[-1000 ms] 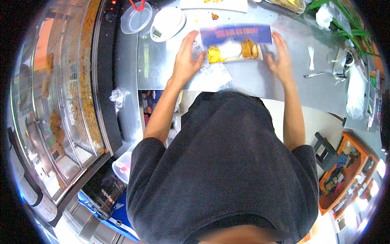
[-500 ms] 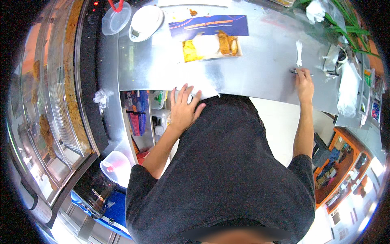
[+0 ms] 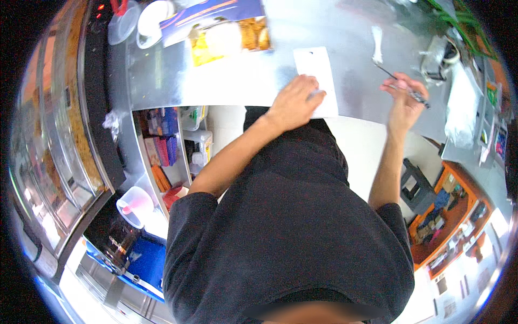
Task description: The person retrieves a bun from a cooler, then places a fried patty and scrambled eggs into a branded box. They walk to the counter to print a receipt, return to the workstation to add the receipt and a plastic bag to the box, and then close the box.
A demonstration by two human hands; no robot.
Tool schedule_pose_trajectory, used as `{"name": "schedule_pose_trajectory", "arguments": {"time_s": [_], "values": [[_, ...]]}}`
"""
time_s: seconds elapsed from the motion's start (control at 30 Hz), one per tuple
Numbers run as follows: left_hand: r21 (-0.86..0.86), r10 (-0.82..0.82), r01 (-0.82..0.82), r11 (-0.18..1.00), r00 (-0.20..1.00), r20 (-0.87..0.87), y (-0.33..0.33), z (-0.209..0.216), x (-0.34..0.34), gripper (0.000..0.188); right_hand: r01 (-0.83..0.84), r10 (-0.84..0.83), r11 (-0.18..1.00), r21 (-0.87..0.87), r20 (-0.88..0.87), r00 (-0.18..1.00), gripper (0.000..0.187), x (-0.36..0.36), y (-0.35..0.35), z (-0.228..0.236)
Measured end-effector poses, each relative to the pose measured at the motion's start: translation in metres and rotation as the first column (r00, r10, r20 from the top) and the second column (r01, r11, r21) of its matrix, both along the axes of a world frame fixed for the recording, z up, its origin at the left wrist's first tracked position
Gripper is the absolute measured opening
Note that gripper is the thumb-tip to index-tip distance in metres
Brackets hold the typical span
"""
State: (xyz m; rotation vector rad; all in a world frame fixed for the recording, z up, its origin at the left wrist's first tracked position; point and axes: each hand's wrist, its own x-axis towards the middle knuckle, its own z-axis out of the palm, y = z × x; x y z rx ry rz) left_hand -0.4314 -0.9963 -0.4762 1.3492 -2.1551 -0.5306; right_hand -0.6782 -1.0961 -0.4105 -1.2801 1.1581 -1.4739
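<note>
A white sheet or flat paper bag, with a small notch or hole at its far end, lies at the near edge of the metal counter. My left hand is on its left side, fingers curled and closed against it. A small greyish patch shows beside the thumb, too blurred to name. To the right, above the counter, my right hand is closed on a slim pen-like tool with a thin dark shaft and a patterned silvery end. Its exact kind is unclear.
An open food box with yellow and fried pieces stands left of the paper. A kitchen scale and a clear tub are behind it. White cotton-bud-like sticks, a plastic bag and green leaves lie right.
My left hand has slid the white paper right, away from below the food box. My right hand has lifted the pen-like tool off the counter and turned it. The view has shifted right.
</note>
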Motion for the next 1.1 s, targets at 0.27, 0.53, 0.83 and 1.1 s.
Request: {"name": "schedule_pose_trajectory", "arguments": {"time_s": [0.27, 0.53, 0.83, 1.1], "values": [[-0.103, 0.229, -0.218, 0.971, 0.967, 0.11, -0.046, -0.007, 0.0, 0.037, -0.404, 0.365, 0.9, 0.162, 0.226, 0.903, 0.011, 0.027, 0.023, -0.052], [-0.02, 0.253, -0.255, 0.967, 0.938, 0.239, -0.037, 0.001, 0.001, 0.074, -0.493, 0.507, 0.859, 0.137, -0.087, 0.858, 0.017, 0.05, 0.008, -0.075], [-0.021, 0.263, -0.265, 0.964, 0.941, 0.214, -0.038, -0.001, 0.001, 0.088, -0.517, 0.459, 0.856, 0.007, -0.471, 0.753, 0.011, 0.052, 0.0, -0.07], [-0.015, 0.267, -0.271, 0.962, 0.935, 0.233, -0.038, -0.003, 0.001, 0.089, -0.46, 0.379, 0.888, -0.033, -0.515, 0.769, 0.014, 0.057, 0.001, -0.072]]}}
